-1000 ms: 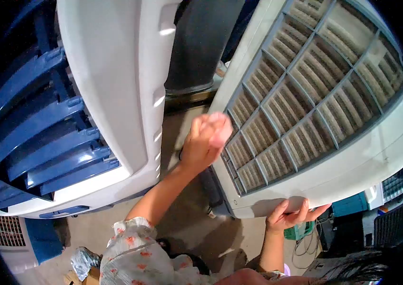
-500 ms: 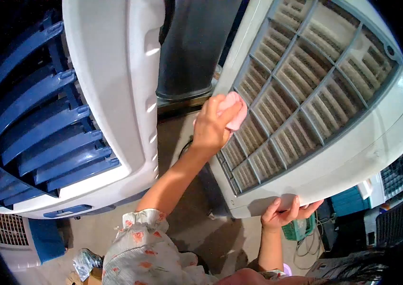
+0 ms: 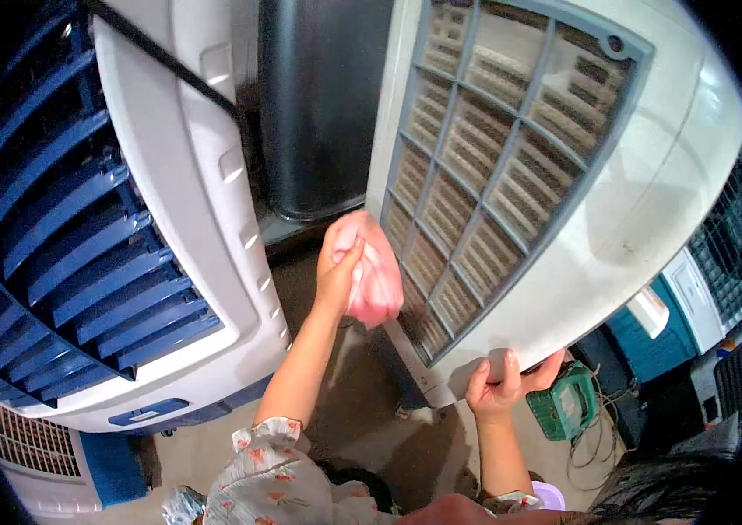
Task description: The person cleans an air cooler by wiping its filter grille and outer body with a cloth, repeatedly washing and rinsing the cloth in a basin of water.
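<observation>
A crumpled pink cloth (image 3: 376, 278) is bunched in my left hand (image 3: 337, 271), closed around it with the thumb across its folds. The cloth overlaps the lower left edge of a white air cooler (image 3: 555, 328) in this view. Set into that cooler is a grey-framed grille (image 3: 485, 201) with dusty, pale slats. My right hand (image 3: 504, 389) curls its fingers over the cooler's bottom edge, gripping it.
To the left stands another white cooler (image 3: 178, 262) with curved blue louvers (image 3: 108, 254). Behind is a tall black panel (image 3: 325, 114). A green basket-like object (image 3: 561, 401), cables (image 3: 603, 437) and a purple container (image 3: 548, 495) are at the lower right.
My left hand has drawn back left and down from the grille, and the cloth hangs more spread out. My right hand keeps its hold on the edge. The head view has shifted.
</observation>
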A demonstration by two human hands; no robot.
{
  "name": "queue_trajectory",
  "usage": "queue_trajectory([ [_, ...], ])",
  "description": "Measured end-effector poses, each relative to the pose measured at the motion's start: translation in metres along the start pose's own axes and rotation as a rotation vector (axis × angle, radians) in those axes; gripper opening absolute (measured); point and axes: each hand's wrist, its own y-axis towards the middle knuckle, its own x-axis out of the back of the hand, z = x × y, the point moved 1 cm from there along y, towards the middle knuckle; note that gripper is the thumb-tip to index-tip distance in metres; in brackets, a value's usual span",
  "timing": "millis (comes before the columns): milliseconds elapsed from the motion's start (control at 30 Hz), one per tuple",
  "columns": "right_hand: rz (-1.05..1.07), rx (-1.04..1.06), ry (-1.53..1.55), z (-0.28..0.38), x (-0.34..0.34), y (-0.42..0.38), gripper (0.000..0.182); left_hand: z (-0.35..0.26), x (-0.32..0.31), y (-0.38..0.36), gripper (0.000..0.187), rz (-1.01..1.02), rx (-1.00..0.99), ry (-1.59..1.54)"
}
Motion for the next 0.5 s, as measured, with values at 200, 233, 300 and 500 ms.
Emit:
queue_trajectory([
  [200,-0.037,-0.014,-0.050,-0.001,-0.003,-0.006,0.048,-0.001,-0.028,-0.013,0.048,0.143,-0.514,0.765],
  [233,-0.049,-0.011,-0.058,-0.001,-0.004,-0.006,0.049,0.000,-0.019,-0.014,0.048,0.206,-0.582,0.870],
  [300,-0.065,-0.017,-0.069,0.000,-0.005,-0.006,0.049,-0.015,-0.013,-0.011,0.049,0.276,-0.542,1.021],
  [500,-0.041,-0.014,-0.064,-0.002,-0.003,-0.010,0.048,-0.005,-0.034,-0.003,0.047,0.092,-0.591,0.941],
])
